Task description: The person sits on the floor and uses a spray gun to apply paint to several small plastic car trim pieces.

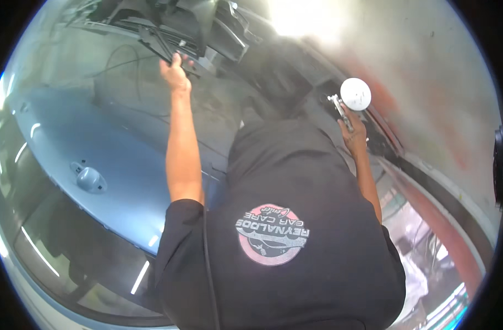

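My left hand (177,74) reaches up and away, its fingers closed around a thin black trim strip (162,48) beside a cluster of dark car parts. My right hand (355,135) grips a spray gun (339,107) with a metal body. A round white cup (355,94) sits on the gun, its top turned toward me. The spray gun is close to the wall on the right, well apart from the dark parts. Exactly how the left fingertips meet the strip is hard to make out.
A blue car door (97,143) with a handle (91,179) and dark window (70,242) stands close on my left. Dark plastic parts (207,27) are ahead. A pale wall with reddish paint marks (422,104) runs along the right. A bright light (306,16) glares ahead.
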A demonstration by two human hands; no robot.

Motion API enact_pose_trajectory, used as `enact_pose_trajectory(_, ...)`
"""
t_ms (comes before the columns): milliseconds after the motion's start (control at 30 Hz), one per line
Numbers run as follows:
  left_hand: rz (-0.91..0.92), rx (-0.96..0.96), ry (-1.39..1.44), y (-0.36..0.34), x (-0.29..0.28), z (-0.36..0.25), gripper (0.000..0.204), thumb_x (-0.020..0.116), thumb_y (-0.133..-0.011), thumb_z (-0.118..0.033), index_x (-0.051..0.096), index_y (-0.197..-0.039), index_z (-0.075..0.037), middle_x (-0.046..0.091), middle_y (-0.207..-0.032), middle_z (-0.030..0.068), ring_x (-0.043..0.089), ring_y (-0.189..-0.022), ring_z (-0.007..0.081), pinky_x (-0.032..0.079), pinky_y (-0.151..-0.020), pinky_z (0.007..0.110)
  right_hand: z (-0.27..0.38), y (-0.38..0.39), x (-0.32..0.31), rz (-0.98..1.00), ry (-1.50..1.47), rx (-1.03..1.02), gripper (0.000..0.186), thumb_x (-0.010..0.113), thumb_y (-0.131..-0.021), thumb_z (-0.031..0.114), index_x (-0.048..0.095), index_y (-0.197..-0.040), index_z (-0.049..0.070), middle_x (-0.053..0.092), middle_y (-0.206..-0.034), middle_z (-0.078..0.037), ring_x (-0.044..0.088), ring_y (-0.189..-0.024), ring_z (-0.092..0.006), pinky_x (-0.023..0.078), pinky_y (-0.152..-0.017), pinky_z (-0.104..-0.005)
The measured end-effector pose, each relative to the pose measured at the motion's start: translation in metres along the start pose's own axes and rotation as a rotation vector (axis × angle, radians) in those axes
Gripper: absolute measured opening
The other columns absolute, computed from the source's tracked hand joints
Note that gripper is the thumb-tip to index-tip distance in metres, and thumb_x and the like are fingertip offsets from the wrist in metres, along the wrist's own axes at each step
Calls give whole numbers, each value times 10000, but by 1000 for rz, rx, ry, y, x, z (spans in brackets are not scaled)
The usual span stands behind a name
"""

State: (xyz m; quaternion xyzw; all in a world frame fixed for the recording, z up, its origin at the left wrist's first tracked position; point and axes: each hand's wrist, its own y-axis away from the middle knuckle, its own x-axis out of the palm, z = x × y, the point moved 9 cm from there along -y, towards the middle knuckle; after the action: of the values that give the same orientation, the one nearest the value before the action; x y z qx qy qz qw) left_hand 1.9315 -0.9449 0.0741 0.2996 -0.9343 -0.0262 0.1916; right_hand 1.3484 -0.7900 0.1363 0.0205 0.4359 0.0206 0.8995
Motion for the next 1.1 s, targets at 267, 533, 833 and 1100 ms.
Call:
enact_pose_trajectory(267,-18,46,-129,-39,-3,-20,197,581,-1010,10,579,-1206,-7,645,-1107,90,654,-895,193,599,-673,363,-15,19,15,-19,100,110,425,746,-918,138,666,-1330,67,691,-1291,-181,656,-1188,-373,504,-1014,-427)
enact_pose_trajectory(533,-98,34,-216,-50,-20,-21,224,609,-1006,-35,543,-1217,2,630,-1071,105,648,-885,193,598,-655,354,-19,11,39,55,172,234,484,758,-917,161,653,-1387,112,667,-1375,-182,633,-1268,-376,490,-1068,-417)
enact_pose_trajectory(833,-92,10,-266,-60,-4,-22,363,613,-1001,-12,535,-1354,-47,637,-1118,60,634,-918,167,555,-684,348,-32,6,44,78,89,201,536,728,-941,124,599,-1460,161,653,-1395,-183,624,-1278,-382,487,-1066,-424)
enact_pose_trajectory(1100,-76,-13,-243,-75,11,-21,262,636,-1002,-29,597,-1260,-55,669,-1093,66,658,-858,176,580,-684,381,-23,1,40,25,75,167,453,727,-945,141,628,-1381,72,672,-1276,-209,647,-1151,-419,514,-974,-453)
